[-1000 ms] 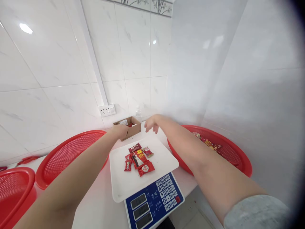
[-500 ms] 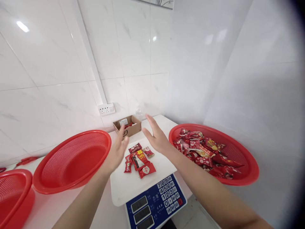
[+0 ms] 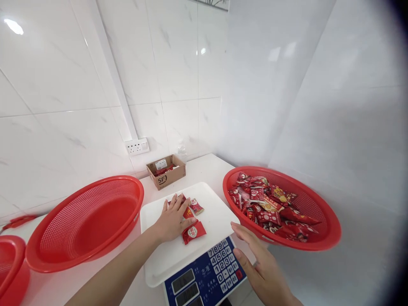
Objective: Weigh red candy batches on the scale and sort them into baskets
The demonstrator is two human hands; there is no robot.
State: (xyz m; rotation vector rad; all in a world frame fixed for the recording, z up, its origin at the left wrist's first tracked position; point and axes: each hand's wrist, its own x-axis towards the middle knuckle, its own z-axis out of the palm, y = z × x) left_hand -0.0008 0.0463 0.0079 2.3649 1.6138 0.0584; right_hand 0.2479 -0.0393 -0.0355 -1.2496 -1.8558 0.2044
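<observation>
My left hand (image 3: 172, 218) lies flat, fingers stretched out, on several small red snack packets (image 3: 193, 231) that sit on the white tray (image 3: 210, 212) of a blue-faced scale (image 3: 204, 276). It covers some of the packets. My right hand (image 3: 259, 265) hovers open, palm facing left, beside the scale's keypad at the tray's near right corner. It holds nothing.
A red basket (image 3: 321, 231) full of red packets stands to the right. A large red basket (image 3: 86, 223) with nothing in it is on the left, another red basket (image 3: 11, 265) at the far left edge. A small cardboard box (image 3: 166, 171) sits by the tiled wall under a socket (image 3: 137, 146).
Both hands came back from the cardboard box toward me. The left hand dropped flat onto the packets on the tray; the right hand lowered to the scale's right side.
</observation>
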